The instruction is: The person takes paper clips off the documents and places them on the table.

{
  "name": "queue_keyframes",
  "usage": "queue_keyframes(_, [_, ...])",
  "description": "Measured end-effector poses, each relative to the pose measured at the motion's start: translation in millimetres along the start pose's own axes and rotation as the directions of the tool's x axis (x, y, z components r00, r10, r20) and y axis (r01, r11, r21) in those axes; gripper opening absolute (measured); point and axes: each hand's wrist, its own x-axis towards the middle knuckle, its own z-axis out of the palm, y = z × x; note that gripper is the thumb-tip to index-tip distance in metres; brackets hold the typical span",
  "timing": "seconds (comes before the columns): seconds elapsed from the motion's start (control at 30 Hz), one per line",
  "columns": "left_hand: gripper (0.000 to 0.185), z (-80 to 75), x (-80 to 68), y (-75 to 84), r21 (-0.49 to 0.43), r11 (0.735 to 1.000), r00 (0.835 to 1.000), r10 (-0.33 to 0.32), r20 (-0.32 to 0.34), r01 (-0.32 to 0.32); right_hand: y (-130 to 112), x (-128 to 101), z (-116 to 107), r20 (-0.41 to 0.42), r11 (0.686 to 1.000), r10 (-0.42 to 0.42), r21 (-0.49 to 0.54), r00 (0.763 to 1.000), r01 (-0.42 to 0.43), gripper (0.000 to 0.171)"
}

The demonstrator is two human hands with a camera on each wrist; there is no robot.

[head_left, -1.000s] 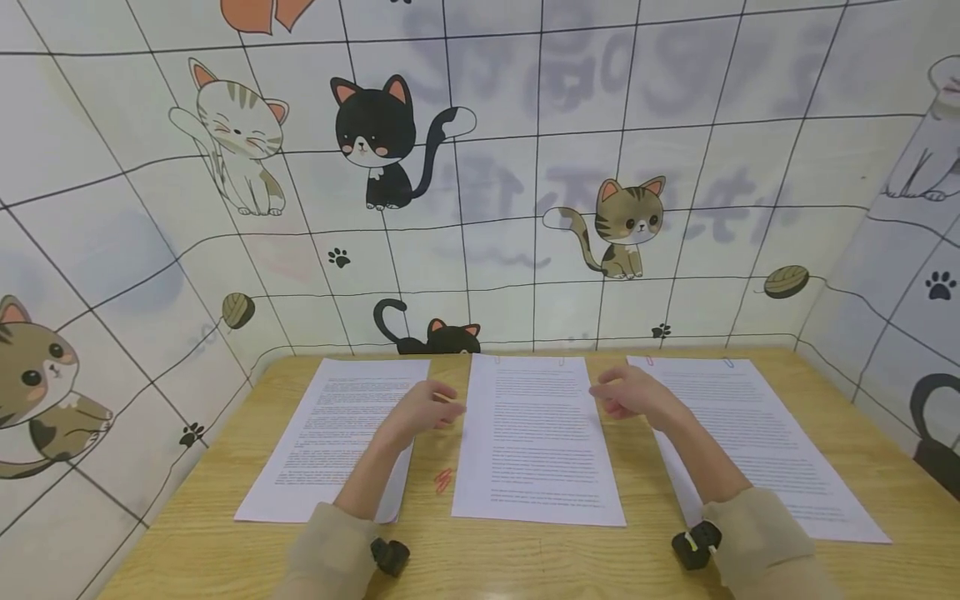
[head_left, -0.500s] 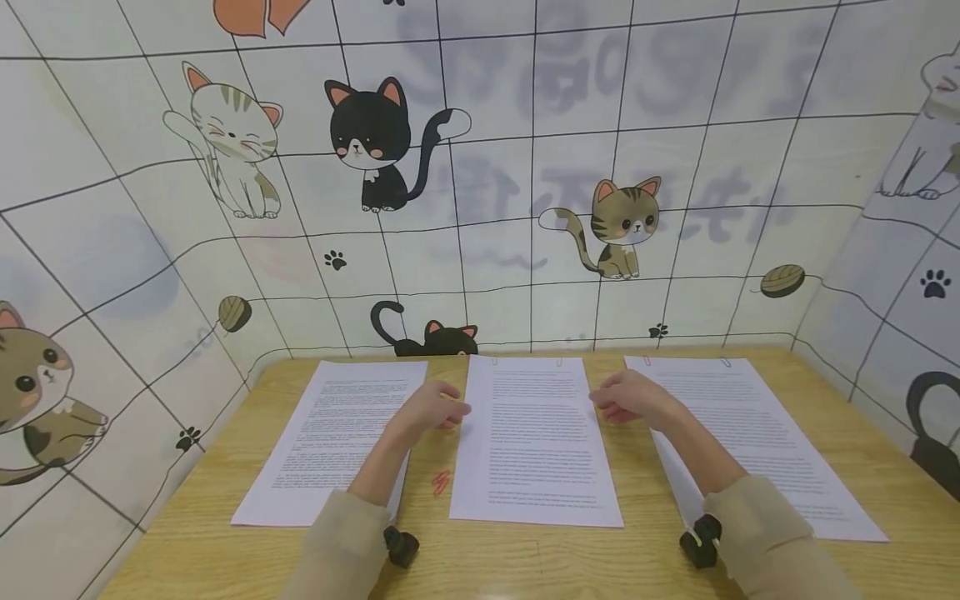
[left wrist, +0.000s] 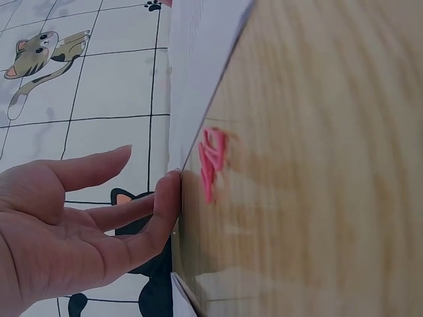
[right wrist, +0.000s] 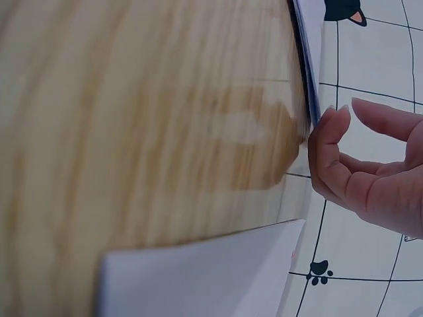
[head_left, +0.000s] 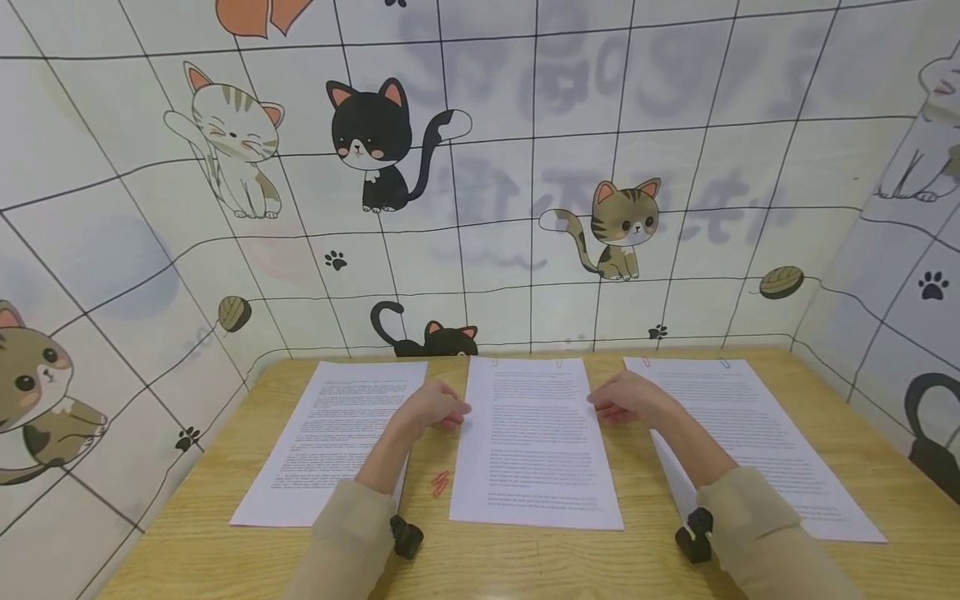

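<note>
A stack of printed sheets [head_left: 540,450] lies in the middle of the table, with two pale paper clips on its far edge. Beside its left edge is my left hand [head_left: 435,406], fingertips right at the paper; in the left wrist view its thumb [left wrist: 99,168] stays apart from the fingers. Across from it, my right hand [head_left: 630,398] has its bent fingertips at the stack's right edge, thumb [right wrist: 383,119] likewise apart. Neither hand pinches the sheets. Several pinkish-red paper clips [head_left: 440,483] lie on the wood left of the middle stack.
Another printed stack [head_left: 330,442] lies on the left, partly under my left forearm. A third stack [head_left: 780,450] on the right bears a red clip [head_left: 647,362] and a darker clip [head_left: 724,363] at its far edge. A cat-patterned cloth wall [head_left: 487,250] encloses the wooden table [head_left: 540,567].
My left hand has moved slightly right, up to the middle stack's left edge. The right hand has stayed nearly in place by the right edge. The stacks lie as before.
</note>
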Motion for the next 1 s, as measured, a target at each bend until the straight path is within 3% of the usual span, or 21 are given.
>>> queue_keyframes(0.23, [0.034,1.9,1.8,0.0,-0.027,1.000,0.999,-0.012,0.032,0.013,-1.2,-1.0,-0.6,0.016,1.000,-0.004,0.014,1.000,0.004,0.037])
queue_keyframes(0.4, [0.034,-0.3,4.6,-1.1,-0.051,0.999,0.998,0.001,0.064,0.002,-4.7,-1.6,0.4,0.032,1.000,-0.026,-0.014,0.999,0.027,0.041])
queue_keyframes(0.63, [0.030,-1.2,0.5,1.8,-0.067,0.998,0.997,0.003,0.072,0.002,-6.7,-1.3,1.1,0.031,0.998,-0.026,-0.056,0.999,0.028,0.026])
queue_keyframes(1.0, [0.026,0.3,-0.9,2.0,-0.072,0.997,0.997,0.002,0.079,0.004,-7.0,-4.9,1.1,0.023,0.980,-0.131,-0.146,0.991,0.133,0.021])
